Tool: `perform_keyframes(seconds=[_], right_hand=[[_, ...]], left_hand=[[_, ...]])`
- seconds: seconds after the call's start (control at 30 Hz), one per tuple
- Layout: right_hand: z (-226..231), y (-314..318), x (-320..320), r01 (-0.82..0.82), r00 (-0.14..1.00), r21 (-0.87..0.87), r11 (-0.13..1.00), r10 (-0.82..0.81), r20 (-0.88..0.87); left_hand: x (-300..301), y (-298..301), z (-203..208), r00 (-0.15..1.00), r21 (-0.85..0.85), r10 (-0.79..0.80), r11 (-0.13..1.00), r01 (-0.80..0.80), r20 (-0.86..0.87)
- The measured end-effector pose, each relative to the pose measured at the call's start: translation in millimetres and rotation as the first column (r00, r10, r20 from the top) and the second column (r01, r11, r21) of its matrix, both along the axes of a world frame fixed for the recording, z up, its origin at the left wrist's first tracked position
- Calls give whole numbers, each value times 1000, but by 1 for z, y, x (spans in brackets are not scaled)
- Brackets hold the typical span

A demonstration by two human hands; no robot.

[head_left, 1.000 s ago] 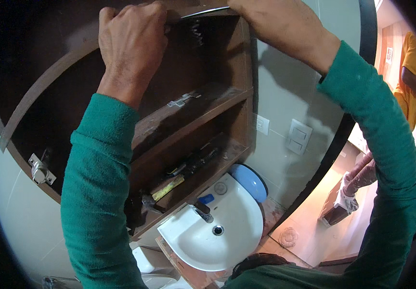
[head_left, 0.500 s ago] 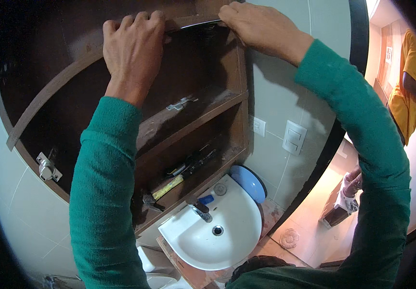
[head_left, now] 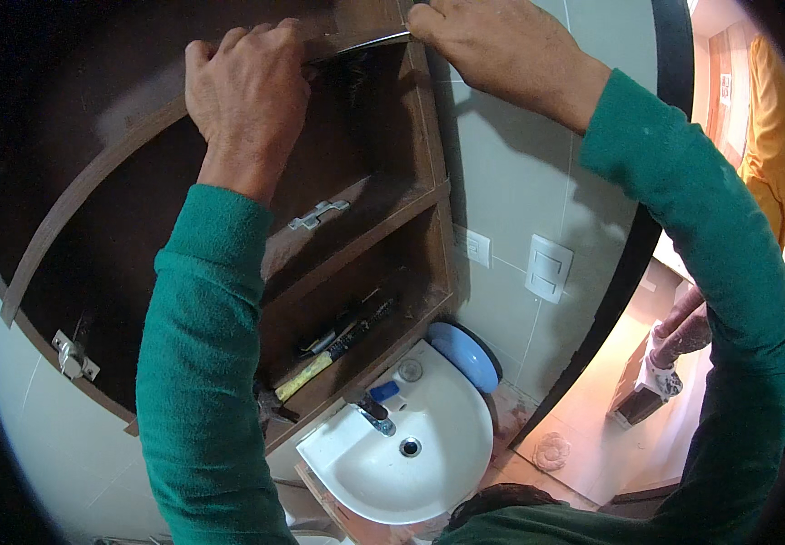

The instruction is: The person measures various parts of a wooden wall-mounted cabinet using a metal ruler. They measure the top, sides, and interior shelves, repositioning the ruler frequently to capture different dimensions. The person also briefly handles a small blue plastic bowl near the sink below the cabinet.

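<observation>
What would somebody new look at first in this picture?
Probably the bright green sleeves, one on each side, with the left hand and right hand up at the brown cabinet. Below, the white sink stands out, with a blue oval thing beside its right edge.

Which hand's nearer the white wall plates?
The right hand, at the cabinet's upper right corner; the left hand grips the wooden strip farther left.

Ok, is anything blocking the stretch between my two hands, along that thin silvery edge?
Nothing visible: the thin silvery edge shows uncovered between the left hand and right hand, along the brown wooden strip. Both hands' fingertips are mostly hidden, so contact there can't be judged.
</observation>
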State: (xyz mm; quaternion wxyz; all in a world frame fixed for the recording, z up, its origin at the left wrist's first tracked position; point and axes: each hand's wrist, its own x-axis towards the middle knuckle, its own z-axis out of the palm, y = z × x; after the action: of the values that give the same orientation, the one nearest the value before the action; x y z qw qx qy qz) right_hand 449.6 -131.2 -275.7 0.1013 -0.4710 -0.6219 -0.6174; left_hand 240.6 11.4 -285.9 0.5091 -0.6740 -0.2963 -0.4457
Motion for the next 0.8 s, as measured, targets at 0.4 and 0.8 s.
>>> perform_keyframes(seconds=[0.4,0.8], right_hand=[[2,34,28,-149,988,57,987,146,55],[1,12,40,-112,994,67,991,112,-1]], left_hand=[[-4,6,4,992,158,-124,979,127,-30],[7,-12,3,995,-49,-22,999,18,-93]])
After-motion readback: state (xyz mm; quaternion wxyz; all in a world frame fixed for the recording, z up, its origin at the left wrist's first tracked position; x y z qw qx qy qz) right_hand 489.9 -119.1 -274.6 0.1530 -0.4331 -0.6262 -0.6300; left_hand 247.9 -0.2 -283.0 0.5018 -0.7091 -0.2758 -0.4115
